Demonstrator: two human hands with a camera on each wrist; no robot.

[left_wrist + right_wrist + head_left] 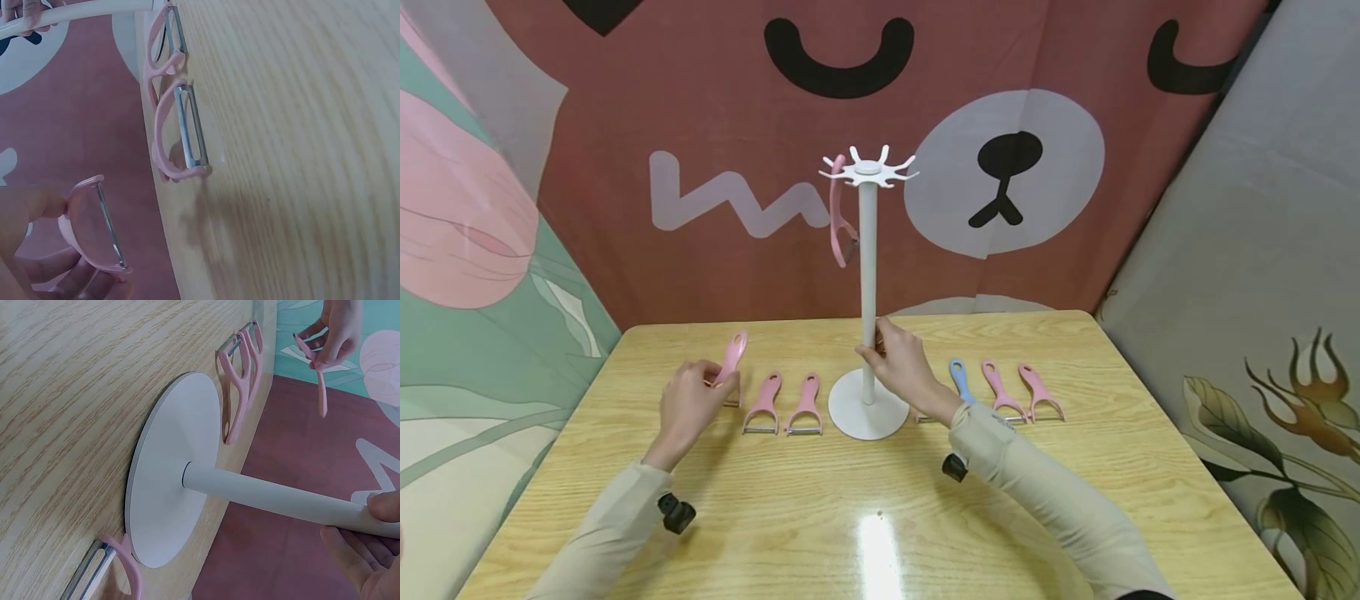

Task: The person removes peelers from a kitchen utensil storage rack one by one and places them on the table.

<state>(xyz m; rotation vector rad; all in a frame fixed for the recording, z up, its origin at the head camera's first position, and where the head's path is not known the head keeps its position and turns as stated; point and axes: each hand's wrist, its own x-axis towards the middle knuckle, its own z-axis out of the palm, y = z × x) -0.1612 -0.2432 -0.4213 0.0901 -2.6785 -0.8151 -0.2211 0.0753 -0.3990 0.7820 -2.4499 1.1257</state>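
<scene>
My left hand [688, 404] holds a pink peeler [733, 354] by its forked head, with the looped handle pointing up. In the left wrist view this peeler [75, 234] is off the table, its blade between the two prongs. With thumb and fingers, my right hand [910, 367] grips the lower pole of a white stand [868, 267]. The stand is upright on a round base [848, 417] and has a ring of hooks [891, 173] on top. From a left-side hook hangs another pink peeler [835, 212].
Two pink peelers [767, 400] [807, 400] lie left of the base. On the right lie a blue peeler [958, 379] and two pink peelers [995, 383] [1037, 387]. Another pink peeler [129, 569] beside the base is mostly hidden by my right hand. A printed cloth [737, 275] hangs behind the table [790, 517].
</scene>
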